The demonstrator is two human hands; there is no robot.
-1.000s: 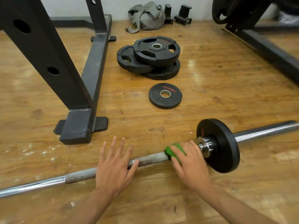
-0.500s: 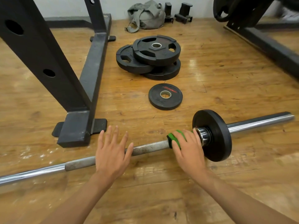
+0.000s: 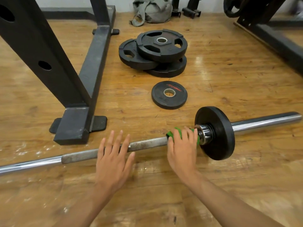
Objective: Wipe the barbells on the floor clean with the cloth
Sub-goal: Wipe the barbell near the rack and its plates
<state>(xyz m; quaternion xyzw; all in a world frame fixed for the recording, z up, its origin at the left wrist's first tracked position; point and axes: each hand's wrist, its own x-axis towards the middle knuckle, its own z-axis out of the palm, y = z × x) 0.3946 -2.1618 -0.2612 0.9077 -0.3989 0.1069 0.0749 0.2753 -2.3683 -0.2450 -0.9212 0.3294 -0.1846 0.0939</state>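
A steel barbell [image 3: 147,143] lies across the wooden floor from left to right, with one small black plate [image 3: 216,133] on its right sleeve. My left hand [image 3: 113,158] rests flat on the knurled shaft, fingers straight and spread. My right hand [image 3: 182,149] wraps a green cloth [image 3: 177,131] around the shaft right beside the chrome collar [image 3: 204,133]. Most of the cloth is hidden under that hand.
A black rack post and its base beam [image 3: 72,126] stand just beyond the bar at left. A small loose plate [image 3: 169,95] and a stack of larger plates [image 3: 155,51] lie further back. A grey bag [image 3: 152,11] sits by the wall. Another rack frame [image 3: 278,40] runs at right.
The bar with both hands on it has shifted away from me across the floor. My right hand with the cloth stays against the collar, and my left hand stays flat on the shaft.
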